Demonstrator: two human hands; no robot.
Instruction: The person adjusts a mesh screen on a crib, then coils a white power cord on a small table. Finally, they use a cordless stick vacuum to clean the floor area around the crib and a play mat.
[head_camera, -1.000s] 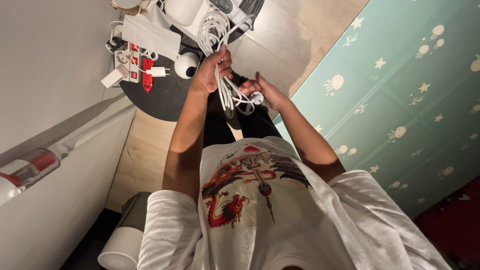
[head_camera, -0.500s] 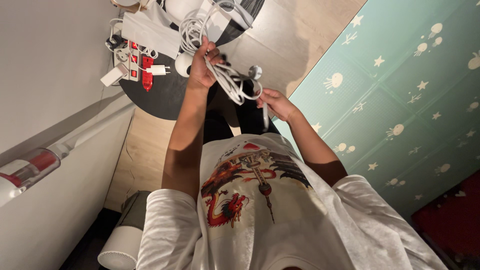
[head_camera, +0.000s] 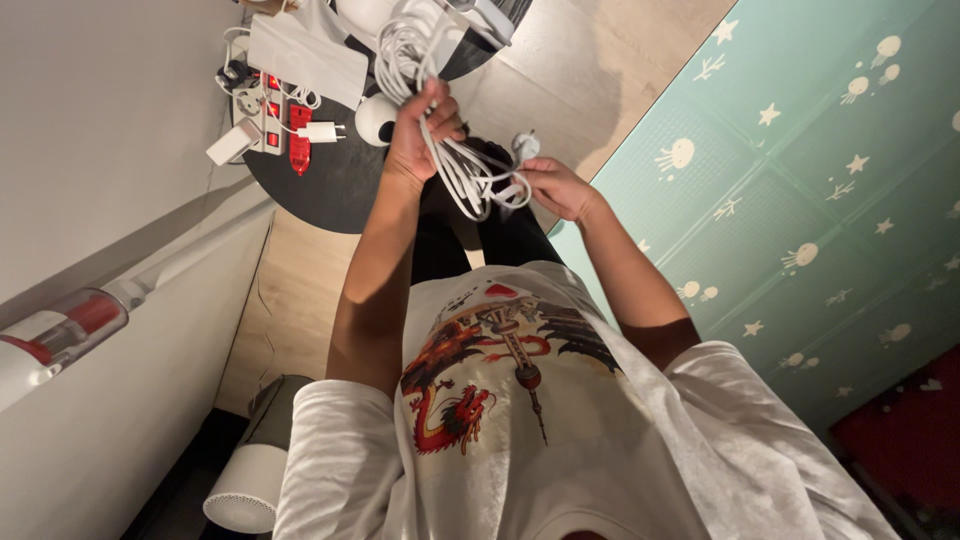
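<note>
My left hand grips a bundle of white cable, its loops spilling above and below the fist. To the right, my right hand pinches the cable's loose end just below a white plug, and strands run between the two hands. Both hands are raised in front of my chest, above a round dark table.
On the round dark table sit a white power strip with red switches, a white charger, a small white round camera and white boxes. A teal play mat covers the floor at right. A stick vacuum leans left; a white cylinder stands below.
My right hand has swung back up and in toward the bundle with the plug end. My left hand holds the coil at about the same height.
</note>
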